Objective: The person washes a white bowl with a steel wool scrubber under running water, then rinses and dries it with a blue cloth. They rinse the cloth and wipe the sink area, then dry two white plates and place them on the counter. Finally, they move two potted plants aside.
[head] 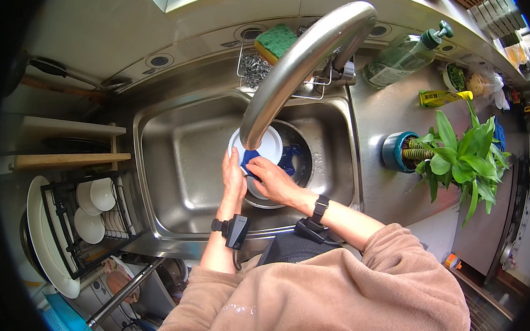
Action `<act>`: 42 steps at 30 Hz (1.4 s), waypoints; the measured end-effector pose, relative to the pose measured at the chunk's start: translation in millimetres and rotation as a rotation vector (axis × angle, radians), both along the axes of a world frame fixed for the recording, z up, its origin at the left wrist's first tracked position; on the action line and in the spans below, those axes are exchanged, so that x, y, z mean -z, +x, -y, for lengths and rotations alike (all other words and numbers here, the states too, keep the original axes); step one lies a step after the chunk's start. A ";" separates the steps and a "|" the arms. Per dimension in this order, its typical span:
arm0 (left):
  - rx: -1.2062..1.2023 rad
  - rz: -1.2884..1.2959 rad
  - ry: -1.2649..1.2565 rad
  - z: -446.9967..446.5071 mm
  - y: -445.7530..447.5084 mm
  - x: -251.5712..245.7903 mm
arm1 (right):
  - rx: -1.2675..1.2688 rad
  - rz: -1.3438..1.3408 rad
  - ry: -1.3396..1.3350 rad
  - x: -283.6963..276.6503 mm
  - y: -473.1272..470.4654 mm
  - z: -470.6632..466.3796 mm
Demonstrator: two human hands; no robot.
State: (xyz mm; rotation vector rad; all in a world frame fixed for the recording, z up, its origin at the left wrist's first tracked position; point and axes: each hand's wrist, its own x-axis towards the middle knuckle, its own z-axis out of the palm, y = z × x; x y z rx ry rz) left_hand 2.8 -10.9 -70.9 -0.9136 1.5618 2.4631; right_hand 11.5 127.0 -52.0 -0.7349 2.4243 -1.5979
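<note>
Over a stainless steel sink, my left hand (233, 174) grips the left edge of a white dish with a scalloped rim (270, 142). My right hand (272, 178) holds a blue cloth (250, 159) against the dish's lower left part. Below both hands a round metal basin (311, 162) stands in the sink (174, 171), with something dark blue (294, 157) and part of another white dish (256, 191) in it. The steel faucet (286, 73) arches over the white dish and hides some of it. Whether water runs cannot be told.
Behind the sink, a wire rack (304, 94) holds a green and yellow sponge (276, 42) and steel wool (254, 69). At right stand a pump bottle (399, 61) and a potted plant (400, 152). A dish rack (59, 223) with white bowls (90, 226) and cutting boards (69, 159) are at left.
</note>
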 end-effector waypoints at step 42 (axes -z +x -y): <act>0.199 0.012 -0.186 13.8 11.4 20.0 | 0.041 -0.309 0.303 16.9 -34.8 -46.2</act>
